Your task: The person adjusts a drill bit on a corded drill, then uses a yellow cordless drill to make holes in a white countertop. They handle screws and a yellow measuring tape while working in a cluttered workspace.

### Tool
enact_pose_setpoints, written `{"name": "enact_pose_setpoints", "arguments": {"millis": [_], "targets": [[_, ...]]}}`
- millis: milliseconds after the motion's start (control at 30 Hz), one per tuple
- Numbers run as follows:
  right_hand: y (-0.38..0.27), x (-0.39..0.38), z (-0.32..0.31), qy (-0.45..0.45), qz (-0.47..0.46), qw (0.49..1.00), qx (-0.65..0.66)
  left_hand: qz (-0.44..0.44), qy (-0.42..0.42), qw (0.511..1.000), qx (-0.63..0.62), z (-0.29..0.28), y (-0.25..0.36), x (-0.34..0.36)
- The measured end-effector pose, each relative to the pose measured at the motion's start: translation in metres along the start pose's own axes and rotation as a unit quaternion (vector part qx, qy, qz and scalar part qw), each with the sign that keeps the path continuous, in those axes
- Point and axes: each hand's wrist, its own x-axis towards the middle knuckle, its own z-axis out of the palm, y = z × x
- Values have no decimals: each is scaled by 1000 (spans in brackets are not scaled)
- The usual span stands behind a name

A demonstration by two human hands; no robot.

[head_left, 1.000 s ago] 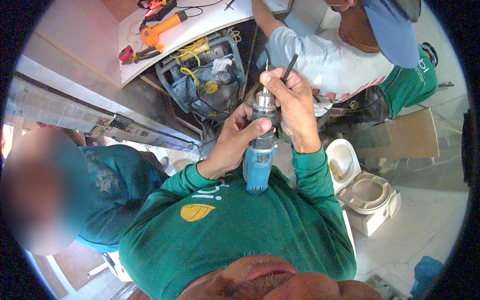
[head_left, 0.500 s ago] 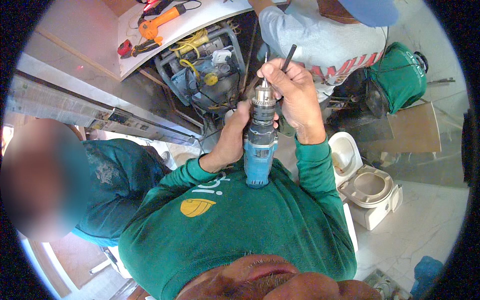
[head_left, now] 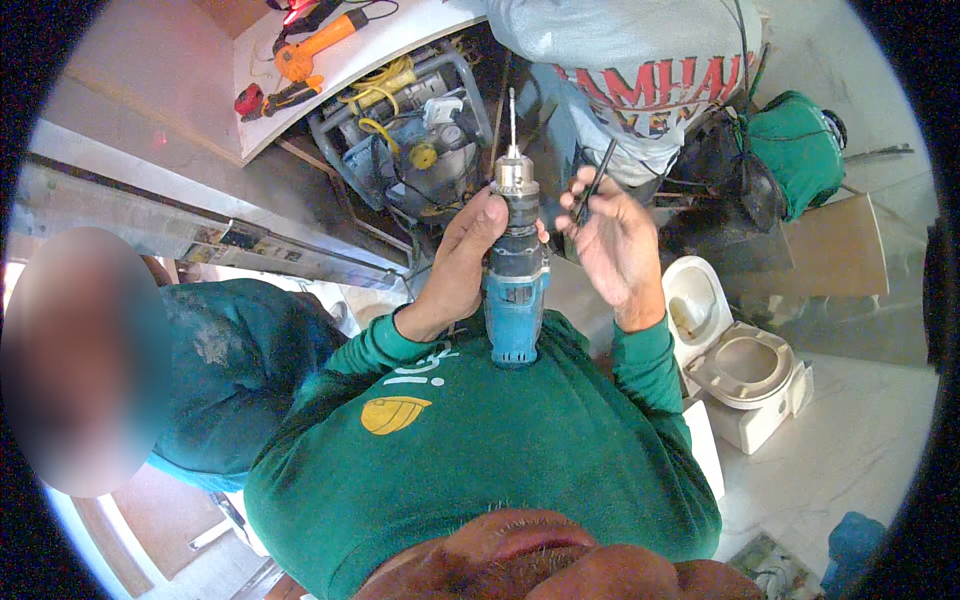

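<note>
A blue and black power drill (head_left: 516,300) stands before my chest with its chuck (head_left: 516,176) pointing away from me. From the chuck sticks out a slim metal drill bit (head_left: 513,120). My left hand (head_left: 458,260) is wrapped round the drill just behind the chuck, its thumb along the near side and some fingers hidden beneath. To the right of the drill and apart from it, my right hand (head_left: 622,245) pinches a thin black rod (head_left: 605,165), which tilts up and away. That hand is slightly smeared by motion.
Ahead, a person in a grey shirt (head_left: 640,70) stands close; another in dark green (head_left: 230,360) is at my left. An orange tool (head_left: 315,50) lies on a white shelf (head_left: 420,22) above a framed machine (head_left: 400,140). A toilet (head_left: 745,370) and green bag (head_left: 800,150) stand at right.
My right hand has drawn back from the drill bit to the right, carrying the black rod. My left hand keeps hold of the drill. The person ahead has shifted and now stands more upright in view.
</note>
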Motion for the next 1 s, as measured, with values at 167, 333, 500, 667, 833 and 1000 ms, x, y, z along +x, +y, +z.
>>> {"name": "enact_pose_setpoints", "arguments": {"millis": [167, 333, 500, 667, 833, 1000], "targets": [[10, -13, -10, -1, -26, 999, -32, -2, -3, 1000, -16, -7, -9, 8], [3, -10, -39, 59, -39, 993, -97, -27, -45, 999, -9, -6, -6, 13], [-3, -12, -20, 18, -141, 959, -244, -52, -52, 997, 1, 4, -2, 16], [-22, -19, 12, 0, -156, 944, -291, -52, -57, 997, 24, 4, -10, 15], [-32, 9, 27, -34, -57, 965, -253, -16, -71, 997, 17, 16, -14, 14], [-30, 23, 34, -15, -60, 959, -277, -73, -122, 989, -45, 9, -9, 12]]}}
